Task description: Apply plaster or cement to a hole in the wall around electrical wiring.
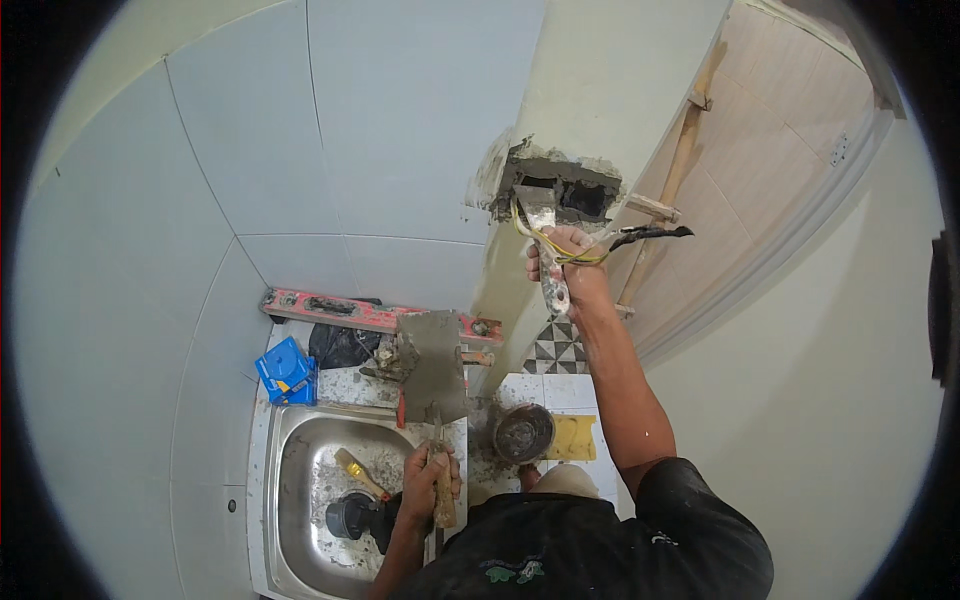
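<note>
My right hand [580,262], reaching up to the wall, is closed round the handle of a putty knife [537,207]. Its blade lies against the left part of a wall opening [588,200] with dark box-like recesses, rimmed with wet grey mortar. Loose wires [516,216], some yellow, run from the opening across that hand. Their black-wrapped end [650,233] sticks out to the right. Lower down, beside the sink, my left hand [428,478] grips the wooden handle of a trowel [432,362], whose broad blade carries grey mortar.
A steel sink [285,500] holds a paintbrush [358,470] and a black pipe fitting [350,516]. Behind it lie a red spirit level [370,313], black plastic [335,347] and blue packets [286,370]. Below stands a bucket [523,433] beside a yellow sheet [572,437]. A wooden ladder [680,155] leans right.
</note>
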A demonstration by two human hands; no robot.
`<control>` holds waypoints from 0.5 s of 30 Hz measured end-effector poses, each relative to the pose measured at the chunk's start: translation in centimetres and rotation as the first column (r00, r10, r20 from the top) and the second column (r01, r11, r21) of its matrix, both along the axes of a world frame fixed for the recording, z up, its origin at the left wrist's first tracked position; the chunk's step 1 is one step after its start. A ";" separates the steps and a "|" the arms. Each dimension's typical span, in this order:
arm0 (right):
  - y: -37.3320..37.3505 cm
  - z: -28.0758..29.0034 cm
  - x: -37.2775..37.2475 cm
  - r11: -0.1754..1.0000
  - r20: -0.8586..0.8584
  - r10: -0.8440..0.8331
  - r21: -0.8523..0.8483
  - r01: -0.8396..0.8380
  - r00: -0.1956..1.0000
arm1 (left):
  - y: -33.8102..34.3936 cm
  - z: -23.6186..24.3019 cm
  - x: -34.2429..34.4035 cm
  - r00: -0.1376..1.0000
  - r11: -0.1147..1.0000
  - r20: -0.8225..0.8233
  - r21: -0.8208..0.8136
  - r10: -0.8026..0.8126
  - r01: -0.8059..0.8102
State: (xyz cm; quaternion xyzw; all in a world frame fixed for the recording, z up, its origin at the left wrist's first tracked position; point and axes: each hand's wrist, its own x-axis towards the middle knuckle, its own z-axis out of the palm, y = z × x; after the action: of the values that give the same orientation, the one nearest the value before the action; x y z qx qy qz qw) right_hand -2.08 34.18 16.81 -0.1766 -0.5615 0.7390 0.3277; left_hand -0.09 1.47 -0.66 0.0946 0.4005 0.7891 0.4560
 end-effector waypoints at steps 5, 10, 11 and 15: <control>-0.2 1.1 0.1 0.995 0.046 -0.097 0.042 0.095 0.994 | 0.1 0.1 0.0 1.000 1.000 0.013 -0.005 -0.006 0.006; 0.7 1.7 -0.2 0.986 0.184 -0.079 0.157 0.050 0.980 | 0.1 -0.4 -0.3 1.000 1.000 0.009 -0.003 -0.028 0.028; 0.8 1.6 -0.3 0.987 0.182 -0.079 0.154 0.051 0.980 | 0.0 -0.6 -0.4 0.999 0.999 0.009 -0.001 -0.032 0.032; 2.9 0.9 -0.1 0.984 0.167 -0.038 0.178 0.007 0.985 | 0.1 0.0 -0.3 1.000 1.000 0.000 -0.019 -0.023 0.023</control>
State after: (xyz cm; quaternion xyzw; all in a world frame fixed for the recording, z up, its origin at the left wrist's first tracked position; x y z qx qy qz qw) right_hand -2.15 37.11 17.72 -0.2156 -0.6488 0.6647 0.3013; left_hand -0.34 1.53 -0.69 0.0951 0.4070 0.7800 0.4657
